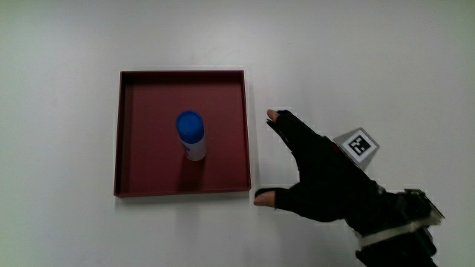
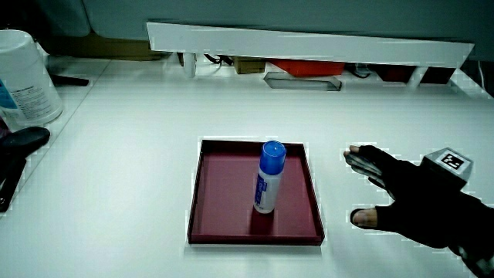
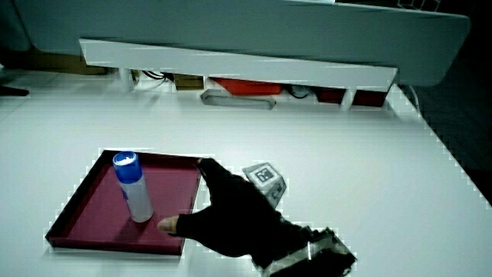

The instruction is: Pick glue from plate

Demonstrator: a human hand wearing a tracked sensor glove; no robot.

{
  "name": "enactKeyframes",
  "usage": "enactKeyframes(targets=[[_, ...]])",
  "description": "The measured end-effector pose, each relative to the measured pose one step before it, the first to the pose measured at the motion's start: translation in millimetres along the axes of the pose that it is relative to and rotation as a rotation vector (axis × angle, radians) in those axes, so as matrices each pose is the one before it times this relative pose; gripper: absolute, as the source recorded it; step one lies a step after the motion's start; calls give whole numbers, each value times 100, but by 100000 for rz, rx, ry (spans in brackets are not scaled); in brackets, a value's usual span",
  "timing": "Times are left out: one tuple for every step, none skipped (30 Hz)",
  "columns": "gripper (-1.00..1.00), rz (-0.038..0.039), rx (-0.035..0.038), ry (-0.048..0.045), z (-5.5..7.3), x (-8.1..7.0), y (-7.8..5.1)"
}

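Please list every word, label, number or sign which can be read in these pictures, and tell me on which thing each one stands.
No text can be read here.
Glue stick standing in the red tray: blue print on its white body, too small to read.
White container at the table's edge: label with lines of print, too blurred to read.
Cube on the hand: a black and white square pattern, no letters.

one glue stick [image 1: 191, 136], one plate [image 1: 148, 189]
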Motion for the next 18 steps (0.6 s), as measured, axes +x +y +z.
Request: enactKeyframes(targets=[[0, 1134, -604, -1247, -27, 19, 477], [0, -312, -409, 1513, -30, -235, 399], [0, -1771, -140, 990, -43, -222, 384], [0, 1103, -678, -834, -51, 32, 517], [0, -612, -231, 4353, -122, -502, 349], [0, -53, -530, 1516, -137, -267, 445], [0, -53, -530, 1516, -138, -265, 445], [0, -53, -530, 1516, -140, -263, 446], [0, -2625, -528, -634, -138, 10, 465], [0, -947, -539, -754, -144, -110, 487], [0, 1078, -734, 163, -167, 45, 570], [0, 2185, -589, 2148, -208, -299, 445], [0, 1927, -306, 1357, -190, -197, 433], [0, 1616, -283, -1935, -84, 430, 645], [0, 2357, -542, 1411, -180, -84, 470], [0, 703, -379, 1665, -181, -80, 393], [0, 289, -458, 20, -127, 194, 457], [0, 2923, -169, 113, -138, 142, 459]])
